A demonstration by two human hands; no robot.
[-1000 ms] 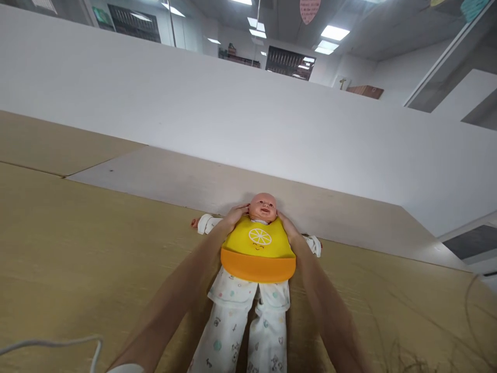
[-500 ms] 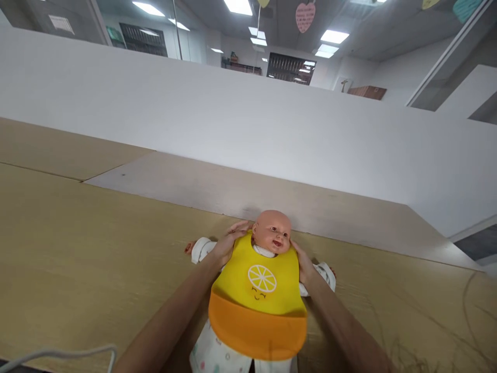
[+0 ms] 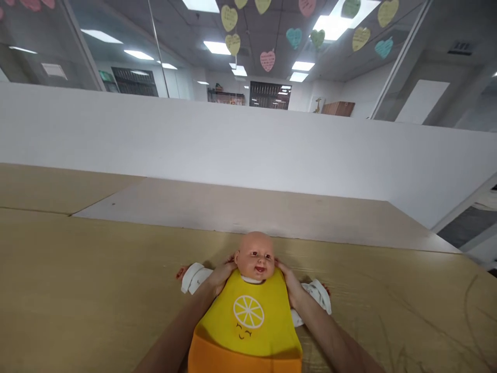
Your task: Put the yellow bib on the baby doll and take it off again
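Note:
A baby doll (image 3: 255, 255) lies on its back on the wooden table (image 3: 85, 280), head away from me. It wears a yellow bib (image 3: 246, 316) with a lemon-slice print and an orange pocket at the bottom. My left hand (image 3: 221, 273) is at the doll's neck on the left, fingers curled at the bib's upper edge. On the right side of the neck, my right hand (image 3: 289, 285) does the same. The fingertips of both hands are hidden behind the doll's head. The doll's white sleeves (image 3: 193, 275) stick out to both sides.
A white partition wall (image 3: 248, 140) runs along the far edge of the table. Behind it are glass walls and a ceiling hung with paper hearts (image 3: 267, 59). Thin dark strands lie across the table at the lower right (image 3: 446, 331).
The view has tilted up and the doll now sits lower in frame, its legs out of view. Both hands stay at the doll's neck by the bib's collar.

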